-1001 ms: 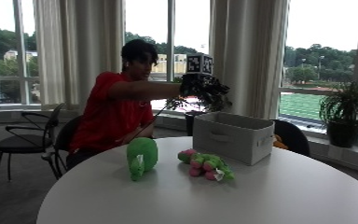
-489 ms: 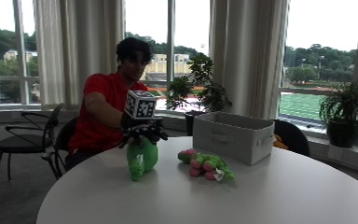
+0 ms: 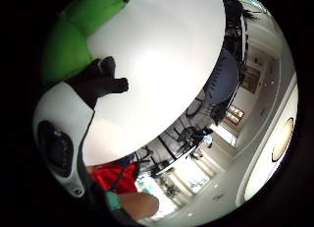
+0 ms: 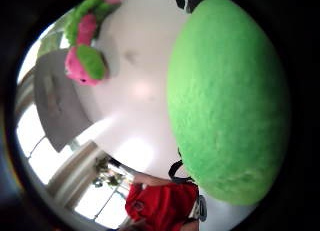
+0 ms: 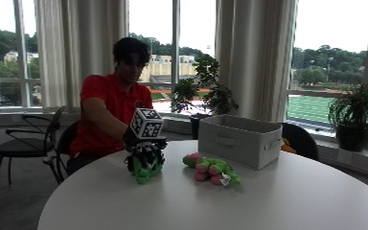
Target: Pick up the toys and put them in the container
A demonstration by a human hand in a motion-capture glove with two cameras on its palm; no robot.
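Gloved hand (image 5: 147, 152), fingers curled around the plush green toy (image 5: 144, 168) (fuzzy, rounded) on the round white desk (image 5: 286, 201).

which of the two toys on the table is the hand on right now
The plain green toy, under the gloved right hand. The pink-and-green toy lies untouched beside the container.

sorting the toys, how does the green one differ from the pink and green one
The green toy is one plain colour; the pink and green toy is mixed. The gloved right hand grips the green toy from above; the pink and green toy lies untouched nearer the container. Both are plush, on the table.
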